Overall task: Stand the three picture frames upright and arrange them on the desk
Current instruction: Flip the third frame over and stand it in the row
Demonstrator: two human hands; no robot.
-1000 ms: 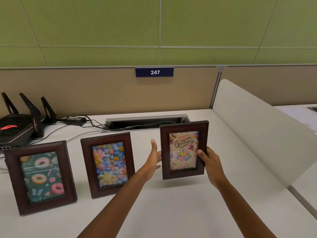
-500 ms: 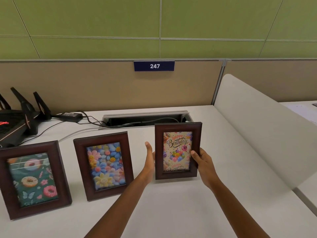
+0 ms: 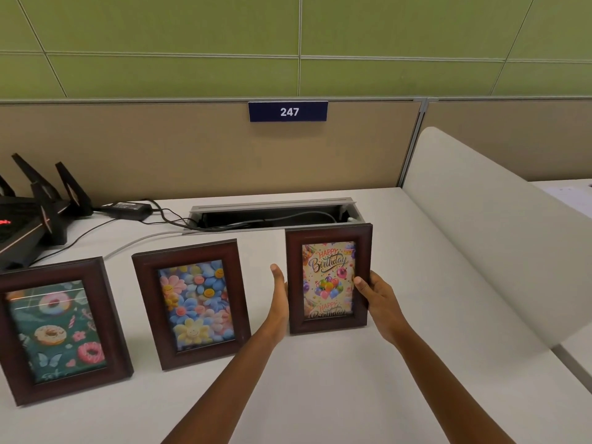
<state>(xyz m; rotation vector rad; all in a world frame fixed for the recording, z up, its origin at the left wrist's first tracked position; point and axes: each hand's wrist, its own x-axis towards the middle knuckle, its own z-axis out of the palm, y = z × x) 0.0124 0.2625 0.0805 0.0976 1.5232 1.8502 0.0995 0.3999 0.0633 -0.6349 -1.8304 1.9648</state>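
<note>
Three dark wooden picture frames stand upright in a row on the white desk (image 3: pixel 320 395). The doughnut frame (image 3: pixel 57 328) is at the left and the flower frame (image 3: pixel 192 302) in the middle. The birthday frame (image 3: pixel 328 278) stands at the right, its bottom edge on the desk. My right hand (image 3: pixel 376 298) grips its right edge, thumb on the front. My left hand (image 3: pixel 279 299) is flat with straight fingers against the frame's left edge, holding nothing.
A black router with antennas (image 3: pixel 35 213) and a power brick (image 3: pixel 128 207) with cables sit at the back left. An open cable tray (image 3: pixel 272 216) lies behind the frames. A white divider panel (image 3: pixel 480 235) bounds the desk's right side.
The birthday frame came down from tilted in the air and now rests upright on the desk. My left hand moved in against its left edge.
</note>
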